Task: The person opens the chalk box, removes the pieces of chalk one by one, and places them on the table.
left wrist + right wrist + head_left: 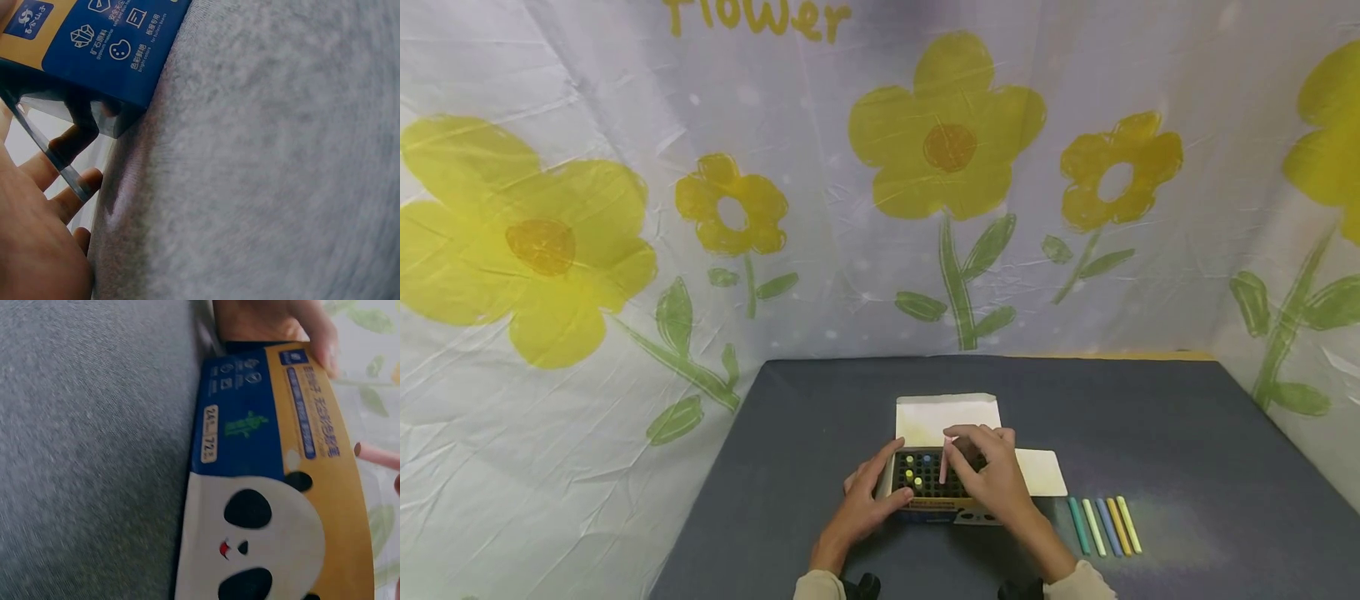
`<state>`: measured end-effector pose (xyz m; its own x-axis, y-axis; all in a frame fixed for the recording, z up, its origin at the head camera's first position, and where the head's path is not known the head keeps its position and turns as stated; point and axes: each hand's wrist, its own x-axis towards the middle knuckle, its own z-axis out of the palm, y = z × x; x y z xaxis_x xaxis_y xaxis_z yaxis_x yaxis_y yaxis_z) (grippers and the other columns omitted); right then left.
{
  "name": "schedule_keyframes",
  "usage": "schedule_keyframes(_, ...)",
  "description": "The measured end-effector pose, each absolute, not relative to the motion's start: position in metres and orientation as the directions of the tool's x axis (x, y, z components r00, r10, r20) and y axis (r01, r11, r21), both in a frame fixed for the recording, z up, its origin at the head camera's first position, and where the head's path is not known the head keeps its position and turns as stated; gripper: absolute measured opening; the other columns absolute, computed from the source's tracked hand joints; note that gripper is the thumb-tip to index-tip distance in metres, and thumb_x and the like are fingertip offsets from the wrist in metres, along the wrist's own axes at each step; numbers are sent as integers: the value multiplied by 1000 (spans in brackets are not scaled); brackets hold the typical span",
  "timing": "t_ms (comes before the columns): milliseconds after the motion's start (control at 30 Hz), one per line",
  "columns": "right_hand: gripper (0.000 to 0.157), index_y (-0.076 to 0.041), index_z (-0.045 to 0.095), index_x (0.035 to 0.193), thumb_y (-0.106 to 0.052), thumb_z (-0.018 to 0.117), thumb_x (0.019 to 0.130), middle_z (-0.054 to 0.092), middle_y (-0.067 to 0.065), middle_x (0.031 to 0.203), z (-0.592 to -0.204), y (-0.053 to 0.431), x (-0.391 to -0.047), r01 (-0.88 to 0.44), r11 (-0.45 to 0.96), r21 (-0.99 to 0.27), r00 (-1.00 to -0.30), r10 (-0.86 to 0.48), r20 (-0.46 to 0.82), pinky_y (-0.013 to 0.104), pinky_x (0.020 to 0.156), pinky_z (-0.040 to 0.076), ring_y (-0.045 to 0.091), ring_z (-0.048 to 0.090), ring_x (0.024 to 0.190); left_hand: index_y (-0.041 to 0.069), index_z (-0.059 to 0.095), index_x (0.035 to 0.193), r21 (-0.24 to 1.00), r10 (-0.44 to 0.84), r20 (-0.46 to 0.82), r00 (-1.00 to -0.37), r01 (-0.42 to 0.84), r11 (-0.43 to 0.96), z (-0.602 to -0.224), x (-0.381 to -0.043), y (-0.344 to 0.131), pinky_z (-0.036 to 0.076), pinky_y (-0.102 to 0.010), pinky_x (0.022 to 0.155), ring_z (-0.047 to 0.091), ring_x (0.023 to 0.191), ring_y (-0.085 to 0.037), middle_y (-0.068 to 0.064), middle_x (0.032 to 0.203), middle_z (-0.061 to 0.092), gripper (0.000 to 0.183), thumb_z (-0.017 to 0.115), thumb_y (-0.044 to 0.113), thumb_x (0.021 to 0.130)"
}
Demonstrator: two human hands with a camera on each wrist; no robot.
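An open chalk box (934, 503) stands on the table, blue and yellow in front with a panda face (262, 537). Its black holder (931, 475) is full of round holes, where a few yellow chalks (909, 476) and a blue chalk (927, 460) show. My left hand (861, 504) grips the box's left end, thumb at the front corner; in the left wrist view its fingers (75, 200) are behind a side flap. Between thumb and fingertips my right hand (996, 475) pinches a pink chalk (943, 468), upright over the holder. The right wrist view shows the chalk's end (375, 455) beyond the box edge.
The white lid (951, 419) is folded up behind the box, and a white side flap (1041, 473) sticks out right. Several loose chalks (1105, 527), teal, pale green, blue, orange and yellow, lie in a row on the dark grey table (820, 417). A flower-printed curtain (820, 275) hangs behind.
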<state>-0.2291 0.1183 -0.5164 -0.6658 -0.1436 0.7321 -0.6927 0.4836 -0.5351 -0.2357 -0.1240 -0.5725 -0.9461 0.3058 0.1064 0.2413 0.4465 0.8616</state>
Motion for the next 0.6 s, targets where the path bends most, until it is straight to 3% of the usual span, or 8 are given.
schedule_keyframes(333,30,-12,72,110,7,72,87,73,-7,71,-510,139,-232,-705,432,-562,-661,-114,741,36,84,34,0,53,57,47,37,155,857,309,105,-945,244,455,-572,-235,-124,16,-68,107,42,141,-33,-1,157,47,71,70,45,92)
schedule_keyframes(600,24,-11,74,111,2,72,91,72,-3,71,-508,163,-229,-623,417,-662,-754,-93,650,31,72,40,6,49,58,49,36,154,865,309,97,-946,233,444,-571,-235,-124,14,-68,108,40,144,-33,0,159,45,70,69,45,93)
